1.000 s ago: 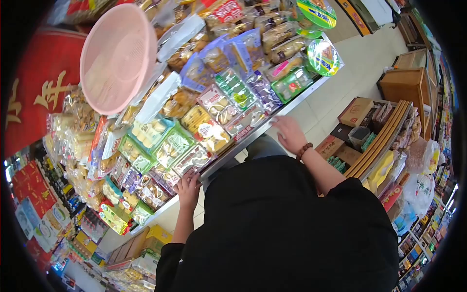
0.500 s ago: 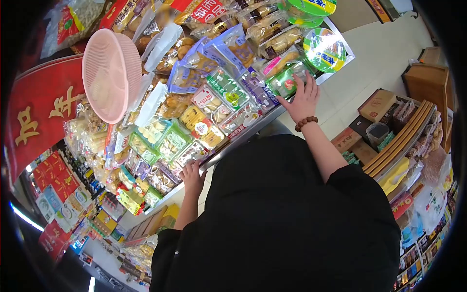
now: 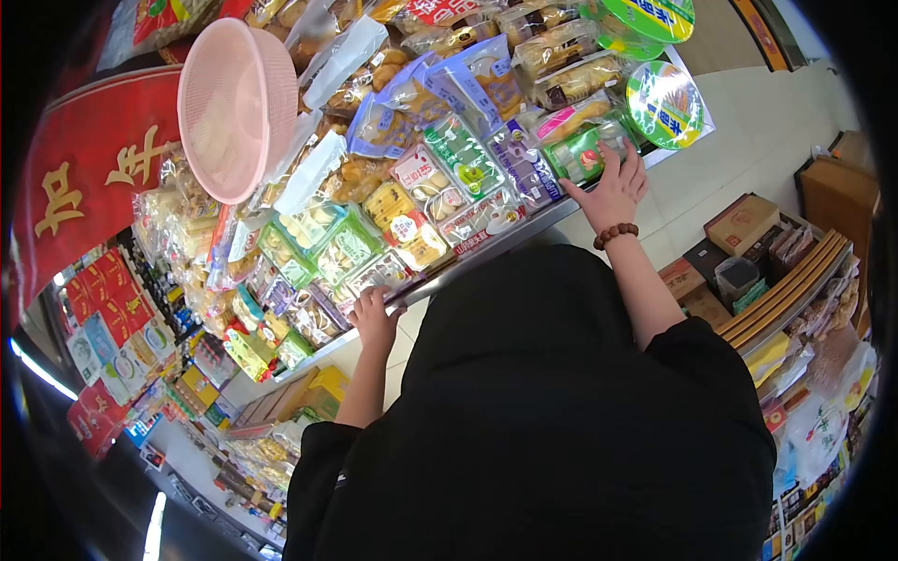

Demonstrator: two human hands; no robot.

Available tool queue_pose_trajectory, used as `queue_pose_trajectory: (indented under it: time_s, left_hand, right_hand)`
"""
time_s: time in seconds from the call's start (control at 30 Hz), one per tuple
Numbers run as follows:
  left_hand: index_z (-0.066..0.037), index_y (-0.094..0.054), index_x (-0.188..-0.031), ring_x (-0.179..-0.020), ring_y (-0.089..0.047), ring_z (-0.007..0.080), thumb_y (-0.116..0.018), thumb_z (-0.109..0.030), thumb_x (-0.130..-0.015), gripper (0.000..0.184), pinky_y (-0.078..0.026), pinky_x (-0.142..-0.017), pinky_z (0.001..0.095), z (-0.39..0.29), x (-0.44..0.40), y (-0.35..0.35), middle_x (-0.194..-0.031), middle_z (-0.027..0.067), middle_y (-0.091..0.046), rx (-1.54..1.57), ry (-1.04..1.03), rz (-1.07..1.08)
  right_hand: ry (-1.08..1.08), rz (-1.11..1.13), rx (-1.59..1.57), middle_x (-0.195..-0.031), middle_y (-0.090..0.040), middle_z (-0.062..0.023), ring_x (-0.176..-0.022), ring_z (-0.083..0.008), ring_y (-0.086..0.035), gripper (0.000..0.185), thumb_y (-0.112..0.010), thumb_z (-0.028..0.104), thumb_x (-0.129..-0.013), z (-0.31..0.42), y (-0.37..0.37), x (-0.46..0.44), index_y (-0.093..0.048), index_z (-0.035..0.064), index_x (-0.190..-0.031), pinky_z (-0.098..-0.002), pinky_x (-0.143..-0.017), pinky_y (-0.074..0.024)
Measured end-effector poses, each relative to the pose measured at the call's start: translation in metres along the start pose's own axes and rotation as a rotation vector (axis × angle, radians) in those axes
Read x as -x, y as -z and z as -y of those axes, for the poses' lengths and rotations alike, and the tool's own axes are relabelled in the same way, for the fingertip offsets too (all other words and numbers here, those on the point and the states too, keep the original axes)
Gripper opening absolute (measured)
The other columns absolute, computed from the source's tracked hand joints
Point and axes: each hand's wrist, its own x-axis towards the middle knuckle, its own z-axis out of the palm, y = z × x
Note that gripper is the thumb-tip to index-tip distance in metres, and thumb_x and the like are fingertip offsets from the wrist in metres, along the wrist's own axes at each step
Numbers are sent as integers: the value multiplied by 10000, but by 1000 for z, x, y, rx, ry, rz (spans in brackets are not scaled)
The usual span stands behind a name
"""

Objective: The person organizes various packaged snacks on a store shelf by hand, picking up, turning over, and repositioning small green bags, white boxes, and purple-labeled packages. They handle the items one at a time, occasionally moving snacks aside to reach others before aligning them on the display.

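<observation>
My right hand (image 3: pixel 615 187), with a brown bead bracelet (image 3: pixel 615 235) at the wrist, rests spread on the end of a green snack pack (image 3: pixel 575 157) at the display's front edge. Thumb and fingers are apart. Beside that pack lies a purple pack (image 3: pixel 524 166). At the lower part of the same edge, my left hand (image 3: pixel 373 320) lies with extended fingers against a clear snack pack (image 3: pixel 379 278) and the metal rim (image 3: pixel 496 245). Between the hands sit a yellow biscuit pack (image 3: pixel 405 225) and a red-and-clear pack (image 3: pixel 484 221).
A pink plastic basket (image 3: pixel 236 112) stands on the bagged breads at upper left, near a red banner (image 3: pixel 94 178). Round green-lidded tubs (image 3: pixel 664 105) sit at the display's right corner. A wooden-slatted shelf (image 3: pixel 786 290) with boxes stands at right, across the tiled floor (image 3: pixel 739 122).
The camera view has shifted, so the display and both hands appear farther right and the display slightly higher. Both hands stay at the same packs, with little change in finger pose.
</observation>
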Motion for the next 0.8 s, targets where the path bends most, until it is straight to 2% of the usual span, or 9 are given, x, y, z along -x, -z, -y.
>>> queue_pose_trajectory:
  time_s: [0.13,0.33,0.43,0.53,0.63,0.77,0.8]
  left_hand:
    - [-239,-575,-1323,-1267,-516,316,-897,-377,-734,686,-361,-1026,529,3,-3,-3,-1371,51,-539,40,86,23]
    - [-266,-576,-1321,-1270,-493,326,-902,-402,-719,698,-350,-1036,522,7,2,-11,-1382,60,-529,82,128,-10]
    - [-265,-575,-1320,-1275,-495,327,-903,-397,-718,698,-347,-1039,524,9,2,-12,-1378,62,-532,111,141,-13]
    - [-256,-568,-1320,-1270,-522,326,-906,-390,-717,704,-349,-1040,539,8,-1,-10,-1369,63,-539,133,145,-13]
    - [-250,-562,-1315,-1264,-543,328,-908,-378,-717,703,-351,-1044,552,10,0,-15,-1362,64,-541,149,151,-16]
    - [-250,-557,-1304,-1264,-556,333,-907,-364,-720,690,-352,-1054,570,12,0,-17,-1356,68,-542,183,168,3]
    - [-251,-557,-1304,-1266,-554,334,-906,-366,-720,690,-355,-1057,572,12,0,-17,-1356,70,-541,189,169,3]
  right_hand:
    - [22,41,25,-1569,-354,-156,-1444,-414,-313,878,-886,544,-705,1,7,-3,-524,195,-1424,-586,-1161,-255]
    - [215,18,-62,-1525,-418,-120,-1398,-392,-393,649,-803,338,-828,-16,21,-10,-547,185,-1405,-569,-1120,-311]
    - [315,-43,-66,-1382,-572,-100,-1266,-351,-532,471,-751,215,-860,-10,26,-19,-621,152,-1308,-516,-1048,-401]
    - [390,198,-242,-1187,-682,-92,-1096,-324,-624,318,-712,135,-874,-3,23,-32,-678,117,-1190,-462,-951,-474]
    - [615,239,-305,-1058,-717,-89,-986,-315,-656,259,-693,91,-864,23,12,-33,-700,99,-1123,-441,-877,-506]
    - [674,401,-253,-1223,-689,-100,-1091,-332,-631,360,-682,79,-871,53,-3,-20,-678,75,-1231,-448,-943,-518]
    - [641,505,-224,-1353,-619,-123,-1200,-345,-589,446,-674,86,-870,59,-6,-17,-634,61,-1313,-455,-1012,-500]
